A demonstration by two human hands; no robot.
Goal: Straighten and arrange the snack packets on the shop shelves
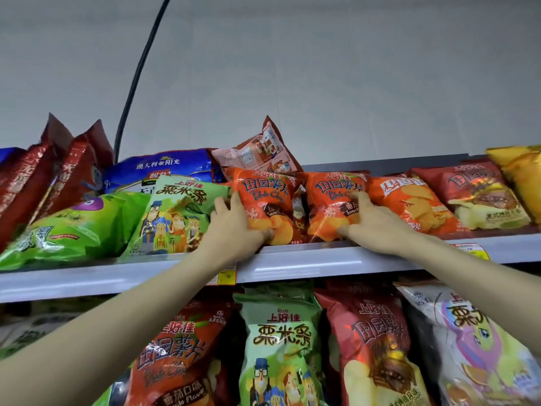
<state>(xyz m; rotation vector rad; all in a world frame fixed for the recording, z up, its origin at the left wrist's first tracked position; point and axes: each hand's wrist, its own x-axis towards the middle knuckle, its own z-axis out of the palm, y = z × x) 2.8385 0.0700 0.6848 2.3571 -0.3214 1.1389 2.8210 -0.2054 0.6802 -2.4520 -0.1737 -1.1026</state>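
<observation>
Two orange potato-chip packets lean side by side on the top shelf. My left hand grips the left orange packet at its lower left edge, thumb under the bottom corner. My right hand rests on the right orange packet, fingers spread over its lower right part, thumb at the bottom edge. A pale pink packet lies tilted behind and above them. A light green packet stands just left of my left hand.
Left on the top shelf lie a bright green packet, a blue packet and dark red packets. Right of my hands are an orange packet, a red packet and a yellow one. The lower shelf holds several upright packets.
</observation>
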